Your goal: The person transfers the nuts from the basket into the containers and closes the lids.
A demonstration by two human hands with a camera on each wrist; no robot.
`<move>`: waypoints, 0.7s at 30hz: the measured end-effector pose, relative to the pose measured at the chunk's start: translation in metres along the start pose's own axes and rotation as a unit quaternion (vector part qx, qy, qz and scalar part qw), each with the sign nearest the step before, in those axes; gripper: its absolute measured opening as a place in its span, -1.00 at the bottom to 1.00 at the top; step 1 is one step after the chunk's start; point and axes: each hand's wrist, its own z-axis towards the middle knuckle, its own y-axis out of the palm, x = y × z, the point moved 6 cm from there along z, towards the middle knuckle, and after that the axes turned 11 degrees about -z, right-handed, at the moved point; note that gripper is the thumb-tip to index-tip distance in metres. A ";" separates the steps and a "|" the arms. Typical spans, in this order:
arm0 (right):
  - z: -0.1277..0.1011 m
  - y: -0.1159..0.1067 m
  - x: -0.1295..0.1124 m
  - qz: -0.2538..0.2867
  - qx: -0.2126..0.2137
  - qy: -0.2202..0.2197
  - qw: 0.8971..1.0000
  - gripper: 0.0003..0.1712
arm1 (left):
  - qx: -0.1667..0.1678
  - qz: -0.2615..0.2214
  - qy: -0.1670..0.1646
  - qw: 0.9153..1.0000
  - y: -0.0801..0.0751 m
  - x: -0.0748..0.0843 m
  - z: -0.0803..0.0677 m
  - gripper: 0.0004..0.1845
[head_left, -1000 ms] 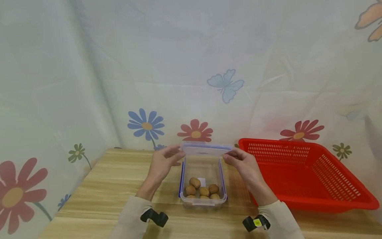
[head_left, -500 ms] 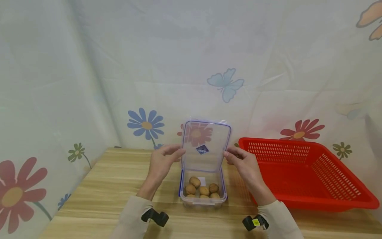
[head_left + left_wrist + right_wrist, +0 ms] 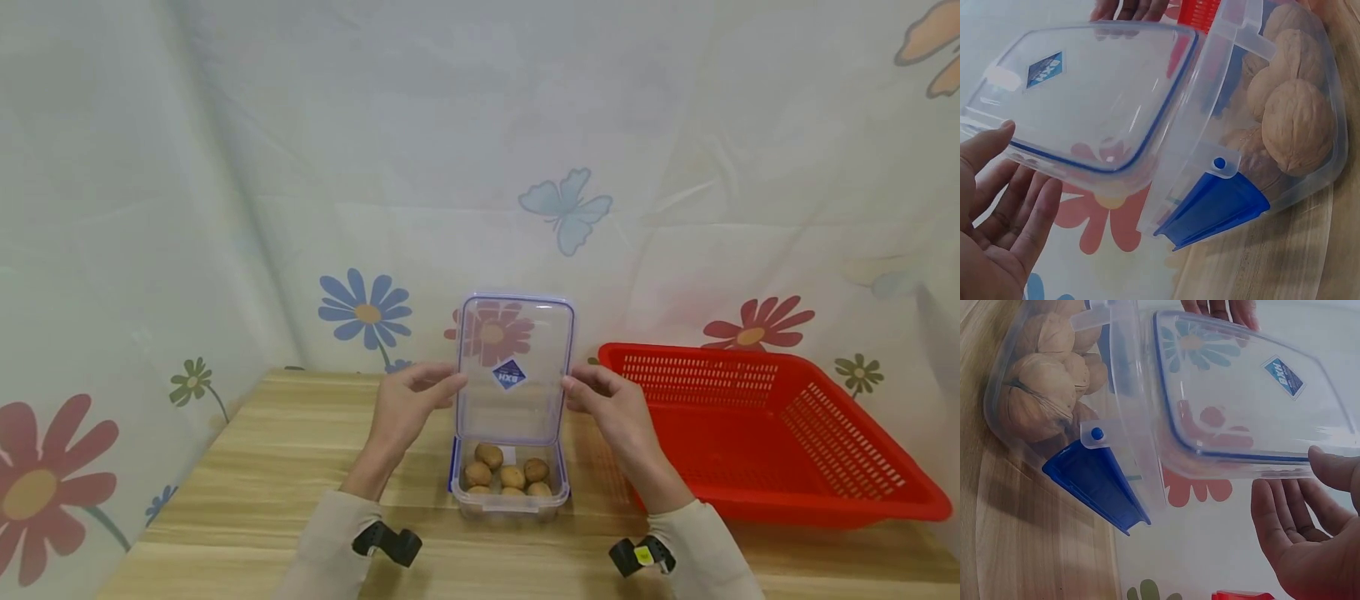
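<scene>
A clear food container (image 3: 512,507) with several walnuts (image 3: 512,477) inside stands on the wooden table. Its clear lid (image 3: 517,333), edged with a blue seal and bearing a dark blue diamond label (image 3: 509,374), stands nearly upright over the container's far part. My left hand (image 3: 405,412) pinches the lid's left edge, thumb in front and fingers behind. At the opposite edge my right hand (image 3: 618,421) pinches it the same way. Both wrist views show blue side latches (image 3: 1213,209) hanging out from the container's rim. Fingers behind the lid are partly hidden in the head view.
Right of the container sits a large red plastic basket (image 3: 750,508) with slotted walls, close to my right forearm. Behind the wooden table (image 3: 300,467) hangs a pale curtain (image 3: 450,167) printed with flowers and butterflies.
The lid has swung from nearly edge-on to upright, its label coming into view, and its lower edge now sits over the container. Both hands stay in nearly the same place.
</scene>
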 end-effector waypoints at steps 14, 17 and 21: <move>0.002 0.003 -0.002 -0.012 0.013 -0.025 1.000 -0.41 | -0.036 -0.008 -0.003 0.999 0.005 0.003 0.000 -0.41; 0.002 0.005 -0.003 -0.021 0.009 -0.036 0.999 -0.39 | -0.041 -0.014 -0.003 0.999 0.005 0.003 -0.001 -0.39; 0.002 0.006 -0.003 -0.035 0.007 -0.044 0.998 -0.39 | -0.046 -0.011 0.000 0.999 0.006 0.003 -0.001 -0.41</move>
